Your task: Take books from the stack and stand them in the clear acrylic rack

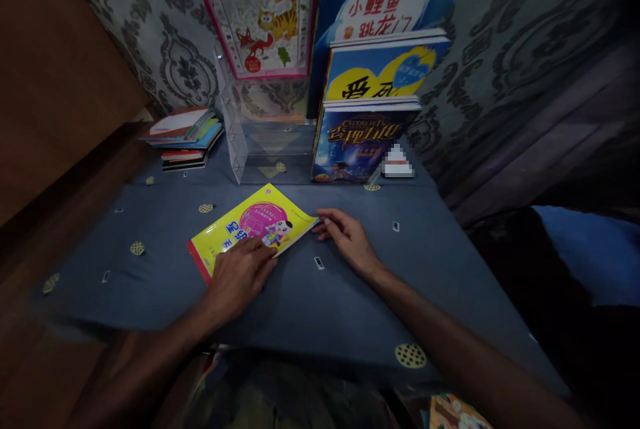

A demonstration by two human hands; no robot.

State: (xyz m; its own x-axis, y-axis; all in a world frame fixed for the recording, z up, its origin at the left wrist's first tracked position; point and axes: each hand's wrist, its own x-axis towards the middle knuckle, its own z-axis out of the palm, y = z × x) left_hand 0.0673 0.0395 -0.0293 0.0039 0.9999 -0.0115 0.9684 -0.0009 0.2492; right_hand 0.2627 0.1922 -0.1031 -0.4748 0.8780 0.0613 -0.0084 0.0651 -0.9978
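Press softly with your left hand, loosely open on the yellow book at six o'clock; your right hand pinches its three o'clock corner.

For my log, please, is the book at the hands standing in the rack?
No, the yellow book lies on the table, under the left hand.

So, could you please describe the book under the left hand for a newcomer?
On the grey-blue tablecloth, look just in front of the clear book rack. The left hand rests on a yellow book there. Its magenta circle sets it apart from the upright racked books.
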